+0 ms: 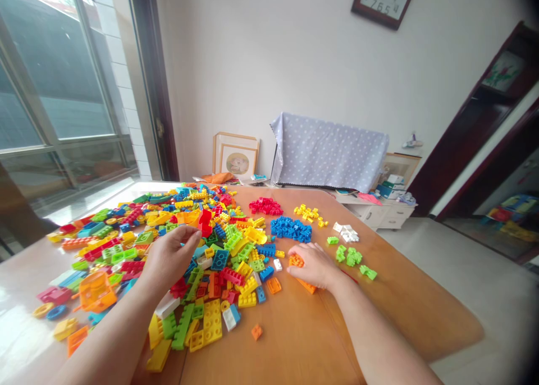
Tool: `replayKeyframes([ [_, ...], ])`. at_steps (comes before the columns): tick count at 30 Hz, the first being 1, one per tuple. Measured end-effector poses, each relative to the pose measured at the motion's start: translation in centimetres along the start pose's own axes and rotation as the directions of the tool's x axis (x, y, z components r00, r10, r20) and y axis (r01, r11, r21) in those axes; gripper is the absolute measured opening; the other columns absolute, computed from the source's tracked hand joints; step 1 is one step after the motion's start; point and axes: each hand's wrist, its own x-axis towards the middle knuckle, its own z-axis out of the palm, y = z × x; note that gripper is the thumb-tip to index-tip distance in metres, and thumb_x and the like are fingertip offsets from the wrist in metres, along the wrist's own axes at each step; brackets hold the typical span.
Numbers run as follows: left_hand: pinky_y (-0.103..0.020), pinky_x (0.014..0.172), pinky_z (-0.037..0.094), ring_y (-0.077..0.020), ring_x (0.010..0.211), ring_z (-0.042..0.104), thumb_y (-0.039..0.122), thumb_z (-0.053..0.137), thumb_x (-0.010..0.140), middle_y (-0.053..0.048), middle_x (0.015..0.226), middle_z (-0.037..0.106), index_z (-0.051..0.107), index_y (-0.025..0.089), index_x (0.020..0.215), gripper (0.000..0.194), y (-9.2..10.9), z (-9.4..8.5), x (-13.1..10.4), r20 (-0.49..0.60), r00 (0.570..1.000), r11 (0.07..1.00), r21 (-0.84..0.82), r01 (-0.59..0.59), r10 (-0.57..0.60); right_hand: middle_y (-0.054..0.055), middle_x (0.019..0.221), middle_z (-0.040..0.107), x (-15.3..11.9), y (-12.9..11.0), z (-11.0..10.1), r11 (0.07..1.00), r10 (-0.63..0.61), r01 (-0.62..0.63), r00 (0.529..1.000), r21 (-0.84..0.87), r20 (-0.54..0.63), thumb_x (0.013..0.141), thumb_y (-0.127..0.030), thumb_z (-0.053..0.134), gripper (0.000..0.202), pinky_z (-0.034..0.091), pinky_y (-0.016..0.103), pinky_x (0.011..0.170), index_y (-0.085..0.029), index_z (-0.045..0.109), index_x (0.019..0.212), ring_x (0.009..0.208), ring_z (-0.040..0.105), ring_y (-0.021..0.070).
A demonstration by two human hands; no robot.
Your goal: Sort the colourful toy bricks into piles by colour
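Observation:
My left hand (173, 255) hovers over the large mixed heap of toy building bricks (213, 315), its thumb and fingers pinched together. Whatever it may hold is hidden; a red brick (205, 223) shows just beyond the fingertips. On the right, my right hand (314, 266) curls over a small group of orange bricks (296, 260), thumb and fingers around them. Part of that group is covered by the palm. A flat orange piece (273, 285) and a small orange brick (256, 332) lie apart on the wooden table (303, 340).
Sorted piles stand beyond my right hand: blue bricks (291, 229), red bricks (265, 206), yellow bricks (310, 213), white bricks (346, 232) and light green bricks (352, 256). A cloth-covered object (330, 152) stands behind the table. The table's right edge borders the floor.

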Motion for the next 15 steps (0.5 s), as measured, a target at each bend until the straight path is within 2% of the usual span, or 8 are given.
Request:
replayKeyframes([
  [4, -0.027, 0.068, 0.048, -0.0230, 0.083, 0.073, 0.062, 0.058, 0.089, -0.002, 0.092, 0.080, 0.073, 0.024, 0.099, 0.043, -0.3, 0.1, 0.1, 0.001, 1.000, 1.000, -0.007, 0.001, -0.001, 0.002, 0.115, 0.071, -0.6, 0.7, -0.1, 1.000, 0.025, -0.025, 1.000, 0.005, -0.001, 0.080, -0.043, 0.071, 0.032, 0.040, 0.037, 0.094, -0.029, 0.070, 0.109, 0.107, 0.059, 0.0257],
  [10, -0.027, 0.068, 0.048, -0.0240, 0.084, 0.073, 0.063, 0.057, 0.088, -0.003, 0.094, 0.080, 0.074, 0.024, 0.099, 0.044, -0.2, 0.0, 0.0, 0.002, 1.000, 1.000, 0.007, 0.004, -0.004, 0.004, 0.130, 0.069, -1.0, 0.9, -0.2, 0.999, 0.002, -0.001, 1.000, 0.053, -0.006, 0.085, -0.053, 0.068, 0.045, 0.036, 0.046, 0.109, -0.031, 0.069, 0.124, 0.125, 0.056, 0.0303],
  [13, -0.027, 0.068, 0.049, -0.0242, 0.084, 0.072, 0.062, 0.056, 0.088, -0.003, 0.093, 0.080, 0.074, 0.023, 0.099, 0.044, 0.0, -0.1, 0.0, 0.006, 1.000, 1.000, -0.004, 0.017, -0.017, 0.006, 0.132, 0.069, -0.7, 1.3, -0.4, 0.988, 0.020, -0.007, 0.997, 0.156, -0.078, 0.087, -0.054, 0.067, 0.044, 0.035, 0.049, 0.113, -0.030, 0.070, 0.125, 0.126, 0.057, 0.0307],
  [15, -0.027, 0.069, 0.049, -0.0241, 0.084, 0.072, 0.061, 0.056, 0.088, -0.003, 0.093, 0.080, 0.074, 0.023, 0.099, 0.043, 0.1, -0.2, 0.0, 0.008, 1.000, 1.000, -0.012, 0.025, -0.025, 0.007, 0.130, 0.070, -0.4, 1.8, -0.8, 0.954, 0.066, -0.015, 0.985, 0.300, -0.159, 0.090, -0.051, 0.064, 0.041, 0.040, 0.045, 0.111, -0.027, 0.071, 0.123, 0.124, 0.060, 0.0291],
])
